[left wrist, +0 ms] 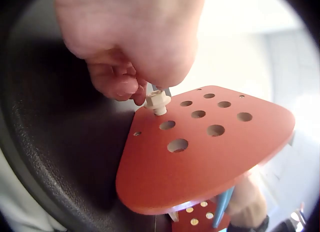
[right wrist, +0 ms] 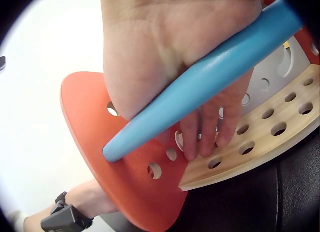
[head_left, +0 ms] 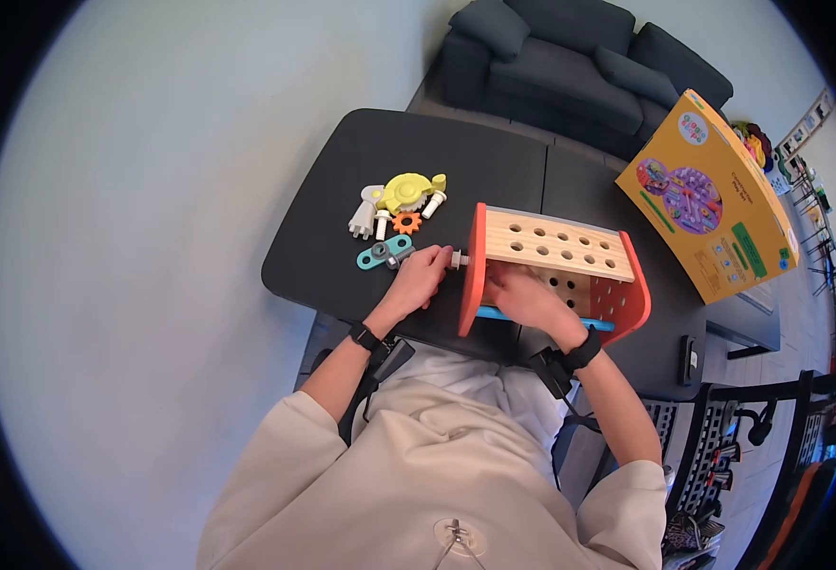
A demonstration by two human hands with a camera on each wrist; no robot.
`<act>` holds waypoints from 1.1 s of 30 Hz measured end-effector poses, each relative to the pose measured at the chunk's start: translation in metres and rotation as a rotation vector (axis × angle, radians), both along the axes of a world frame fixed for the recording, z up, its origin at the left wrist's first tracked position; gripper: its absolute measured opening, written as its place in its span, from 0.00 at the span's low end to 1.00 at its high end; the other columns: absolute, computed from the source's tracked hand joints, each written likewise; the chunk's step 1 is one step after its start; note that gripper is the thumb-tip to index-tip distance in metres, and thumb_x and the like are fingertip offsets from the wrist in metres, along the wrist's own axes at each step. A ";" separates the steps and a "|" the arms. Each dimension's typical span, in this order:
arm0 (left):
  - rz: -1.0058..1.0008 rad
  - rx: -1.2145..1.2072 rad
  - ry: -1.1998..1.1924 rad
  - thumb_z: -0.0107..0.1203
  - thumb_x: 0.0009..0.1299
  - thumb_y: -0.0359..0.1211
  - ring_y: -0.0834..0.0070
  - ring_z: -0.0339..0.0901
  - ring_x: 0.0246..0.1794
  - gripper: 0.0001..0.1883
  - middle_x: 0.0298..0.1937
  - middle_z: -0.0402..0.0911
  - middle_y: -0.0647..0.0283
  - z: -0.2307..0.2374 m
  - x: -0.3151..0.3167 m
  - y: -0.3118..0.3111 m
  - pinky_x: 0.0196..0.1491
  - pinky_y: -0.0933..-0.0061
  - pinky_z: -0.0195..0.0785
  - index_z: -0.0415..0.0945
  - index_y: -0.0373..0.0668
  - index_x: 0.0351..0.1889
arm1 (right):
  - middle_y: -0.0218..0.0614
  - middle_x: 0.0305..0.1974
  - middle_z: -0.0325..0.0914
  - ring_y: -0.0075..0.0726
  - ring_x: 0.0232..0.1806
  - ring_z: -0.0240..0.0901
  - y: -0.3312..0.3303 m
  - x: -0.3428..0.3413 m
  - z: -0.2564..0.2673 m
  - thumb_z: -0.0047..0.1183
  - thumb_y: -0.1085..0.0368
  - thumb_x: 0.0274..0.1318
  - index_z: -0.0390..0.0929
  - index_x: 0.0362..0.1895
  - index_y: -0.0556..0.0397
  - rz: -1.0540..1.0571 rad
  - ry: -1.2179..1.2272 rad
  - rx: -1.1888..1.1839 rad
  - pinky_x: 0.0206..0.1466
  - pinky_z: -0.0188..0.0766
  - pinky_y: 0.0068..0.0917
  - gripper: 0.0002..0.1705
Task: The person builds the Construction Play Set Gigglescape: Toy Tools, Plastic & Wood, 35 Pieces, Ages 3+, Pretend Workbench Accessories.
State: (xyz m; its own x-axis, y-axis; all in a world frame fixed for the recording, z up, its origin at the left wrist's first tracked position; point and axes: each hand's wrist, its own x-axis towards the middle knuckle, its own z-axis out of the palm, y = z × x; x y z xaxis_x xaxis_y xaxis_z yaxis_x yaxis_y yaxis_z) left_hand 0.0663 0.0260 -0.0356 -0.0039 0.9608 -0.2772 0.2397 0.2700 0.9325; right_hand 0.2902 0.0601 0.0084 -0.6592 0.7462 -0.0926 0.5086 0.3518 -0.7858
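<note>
A toy workbench lies on the table with red end panels [head_left: 473,275], perforated wooden boards [head_left: 556,235] and a blue rod [right wrist: 200,82]. An off-white bolt [left wrist: 158,101] sticks out of the near-left red panel [left wrist: 210,157]. Curled fingers of my left hand [head_left: 424,274] pinch at its hex head from outside. My right hand [head_left: 532,299] reaches into the bench past the rod toward the inner face of that panel. In the right wrist view several extended fingers [right wrist: 205,137] lie beside the wooden board; the rod hides the thumb side, so I cannot tell what it holds.
Left of the bench lie a yellow toy saw [head_left: 405,193], a pale grey toy piece [head_left: 365,213], off-white bolts [head_left: 433,204], an orange gear [head_left: 406,223] and a teal strip with holes [head_left: 372,257]. A large yellow box [head_left: 708,199] stands at the right. Beyond the table [head_left: 342,152] is a sofa [head_left: 570,81].
</note>
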 end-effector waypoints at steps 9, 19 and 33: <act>0.023 0.006 -0.059 0.44 0.89 0.50 0.86 0.65 0.18 0.23 0.25 0.68 0.74 0.005 0.001 -0.002 0.16 0.78 0.60 0.73 0.43 0.37 | 0.54 0.55 0.86 0.60 0.60 0.80 -0.004 -0.001 0.006 0.49 0.64 0.75 0.81 0.61 0.61 -0.025 -0.043 0.051 0.67 0.74 0.45 0.19; -0.097 0.084 -0.060 0.47 0.88 0.49 0.86 0.67 0.21 0.20 0.28 0.70 0.73 -0.002 -0.002 -0.002 0.17 0.78 0.60 0.76 0.41 0.55 | 0.55 0.56 0.85 0.64 0.60 0.80 0.000 0.000 -0.008 0.48 0.63 0.76 0.81 0.62 0.57 -0.025 -0.016 0.115 0.65 0.75 0.49 0.19; -0.040 0.037 -0.018 0.42 0.89 0.49 0.85 0.66 0.18 0.23 0.27 0.69 0.72 -0.007 -0.002 0.000 0.15 0.78 0.63 0.74 0.42 0.38 | 0.61 0.52 0.85 0.67 0.57 0.81 -0.003 -0.001 -0.001 0.48 0.64 0.74 0.82 0.56 0.63 -0.051 -0.065 0.111 0.63 0.76 0.53 0.18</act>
